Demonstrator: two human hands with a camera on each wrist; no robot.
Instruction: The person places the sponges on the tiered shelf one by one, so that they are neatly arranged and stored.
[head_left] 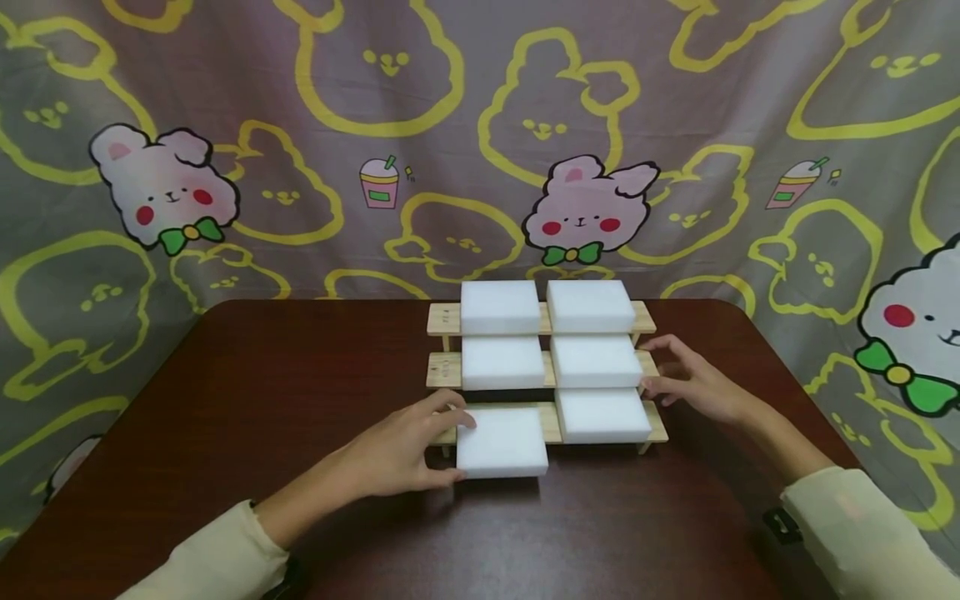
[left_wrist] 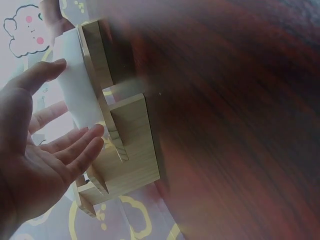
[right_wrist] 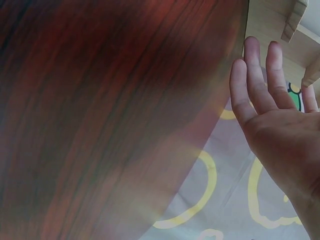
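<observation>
In the head view, a three-tier wooden rack (head_left: 551, 423) stands on the table, bearing several white foam blocks in two columns. My left hand (head_left: 401, 446) holds the front-left foam block (head_left: 501, 443) at its left side, thumb by the lower front corner and index finger over the top. That block juts past the front of the lowest tier. At the rack's right end is my right hand (head_left: 693, 385), thumb and index fingertips right at the middle tier beside a foam block (head_left: 596, 361). The right wrist view shows its other fingers (right_wrist: 257, 75) extended beside the wood.
A dark reddish-brown table (head_left: 315, 358) extends on both sides of the rack. Behind it hangs a grey curtain (head_left: 450, 150) with yellow outlines and cartoon rabbits. More foam blocks (head_left: 501, 307) sit on the upper tiers.
</observation>
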